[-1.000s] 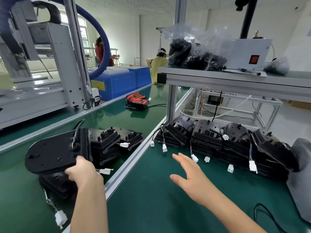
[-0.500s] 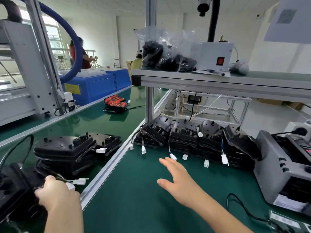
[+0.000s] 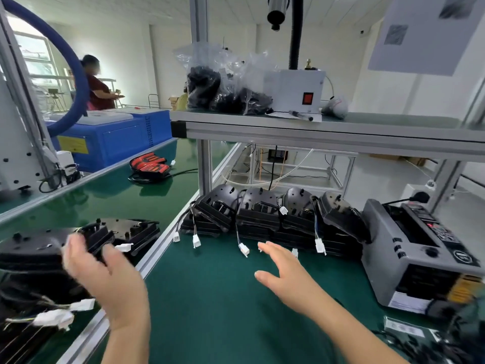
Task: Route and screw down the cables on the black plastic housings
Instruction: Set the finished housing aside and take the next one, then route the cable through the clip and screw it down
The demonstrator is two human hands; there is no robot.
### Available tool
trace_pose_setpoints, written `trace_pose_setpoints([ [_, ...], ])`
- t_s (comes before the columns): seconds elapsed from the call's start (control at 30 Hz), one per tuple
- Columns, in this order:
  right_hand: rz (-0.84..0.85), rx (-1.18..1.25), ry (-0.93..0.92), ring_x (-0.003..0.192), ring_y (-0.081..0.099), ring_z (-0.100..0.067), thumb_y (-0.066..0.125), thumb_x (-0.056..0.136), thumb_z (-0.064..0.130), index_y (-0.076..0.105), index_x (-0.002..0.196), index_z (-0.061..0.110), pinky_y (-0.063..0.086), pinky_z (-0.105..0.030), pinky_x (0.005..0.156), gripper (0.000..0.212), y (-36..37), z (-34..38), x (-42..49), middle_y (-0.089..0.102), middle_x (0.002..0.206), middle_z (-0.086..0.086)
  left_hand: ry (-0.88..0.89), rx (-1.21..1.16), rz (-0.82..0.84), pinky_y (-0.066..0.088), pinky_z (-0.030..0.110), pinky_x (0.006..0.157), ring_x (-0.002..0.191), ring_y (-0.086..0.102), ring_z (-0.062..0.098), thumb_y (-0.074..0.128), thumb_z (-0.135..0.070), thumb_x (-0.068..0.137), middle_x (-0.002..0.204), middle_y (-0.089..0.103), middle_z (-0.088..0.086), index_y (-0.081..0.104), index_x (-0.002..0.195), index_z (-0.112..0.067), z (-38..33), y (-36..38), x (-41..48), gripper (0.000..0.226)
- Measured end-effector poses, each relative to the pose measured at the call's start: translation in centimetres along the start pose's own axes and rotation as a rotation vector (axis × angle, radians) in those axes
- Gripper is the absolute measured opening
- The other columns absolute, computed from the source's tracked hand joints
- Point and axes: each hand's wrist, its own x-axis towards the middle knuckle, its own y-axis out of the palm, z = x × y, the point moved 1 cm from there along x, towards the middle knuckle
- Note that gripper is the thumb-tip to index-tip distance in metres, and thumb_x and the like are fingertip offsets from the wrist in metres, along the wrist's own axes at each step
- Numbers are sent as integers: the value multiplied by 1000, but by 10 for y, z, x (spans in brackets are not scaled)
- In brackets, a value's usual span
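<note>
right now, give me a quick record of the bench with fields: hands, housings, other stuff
left hand: open, blurred, in front of stacked housings on the conveyor
right hand: open over the green mat, short of the row
housing row: black, leaning under the shelf, white connectors dangling
right of row: grey machine
on shelf: bagged black parts, white box with red switch

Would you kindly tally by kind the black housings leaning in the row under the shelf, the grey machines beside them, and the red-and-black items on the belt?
Black housings leaning in the row: 4 (the flat ones stacked beneath are too hidden to count)
Grey machine: 1
Red-and-black item: 1
Total: 6
</note>
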Motion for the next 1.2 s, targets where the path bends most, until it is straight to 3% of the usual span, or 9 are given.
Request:
trace_pose_setpoints([
  [0.17, -425, -190, 119, 131, 39, -13, 58, 91, 23, 45, 138, 20, 33, -26, 102, 49, -65, -43, 9, 48, 139, 4, -57, 76, 840, 36, 1, 79, 103, 51, -13, 43, -17, 99, 115, 60, -18, 62, 116, -29, -10, 83, -69, 27],
  [0.27, -584, -442, 241, 118, 50, -24, 60, 87, 18, 50, 130, 14, 47, -36, 92, 45, -107, -71, 20, 55, 126, -7, 113, 232, 1084, 40, 12, 84, 100, 56, 0, 46, -17, 97, 110, 62, -11, 65, 115, -21, -3, 115, -101, 26],
  [0.33, -521, -734, 275, 116, 49, -25, 62, 85, 23, 49, 128, 13, 47, -38, 92, 46, -125, -88, 29, 54, 125, -7, 163, 316, 1187, 42, 21, 86, 104, 56, 9, 46, -19, 97, 111, 63, -9, 67, 112, -20, 5, 128, -120, 26],
  [0.43, -349, -984, 285, 129, 39, -24, 67, 82, 39, 38, 136, 14, 34, -39, 106, 66, -136, -108, 48, 45, 138, -5, 251, 391, 1255, 41, 21, 84, 104, 54, 11, 45, -20, 97, 115, 61, -7, 68, 112, -20, 13, 135, -143, 27],
  [0.57, -278, -1046, 337, 132, 38, -24, 71, 73, 55, 37, 138, 14, 27, -43, 110, 83, -137, -119, 73, 44, 141, -4, 240, 450, 1357, 41, 27, 94, 114, 48, 12, 45, -22, 98, 123, 54, -6, 62, 120, -18, 24, 134, -165, 28],
  [0.9, -462, -871, 325, 103, 57, -26, 59, 73, 53, 51, 116, 12, 38, -42, 98, 60, -150, -105, 82, 59, 113, -6, 32, 416, 1450, 36, 14, 86, 102, 51, 1, 48, -27, 97, 118, 53, -15, 61, 119, -23, 40, 119, -169, 25],
  [1.0, -535, -627, 328, 90, 60, -25, 61, 71, 55, 53, 111, 14, 48, -38, 83, 57, -158, -73, 72, 62, 101, -4, -138, 334, 1438, 39, 14, 80, 94, 55, 1, 51, -27, 96, 106, 59, -14, 62, 113, -23, 30, 122, -163, 21],
  [1.1, -534, -572, 230, 80, 60, -23, 64, 67, 54, 53, 102, 18, 48, -33, 69, 51, -146, -34, 48, 58, 90, 0, -480, 143, 1365, 51, 23, 79, 84, 62, 9, 51, -29, 96, 97, 66, -3, 64, 101, -18, 6, 124, -153, 18],
  [1.2, -525, -646, 111, 84, 58, -24, 65, 65, 51, 55, 101, 19, 45, -33, 74, 49, -112, -2, 11, 57, 93, 0, -834, -61, 1320, 59, 32, 70, 85, 70, 24, 48, -41, 97, 103, 69, 10, 61, 101, -16, -23, 115, -138, 28],
])
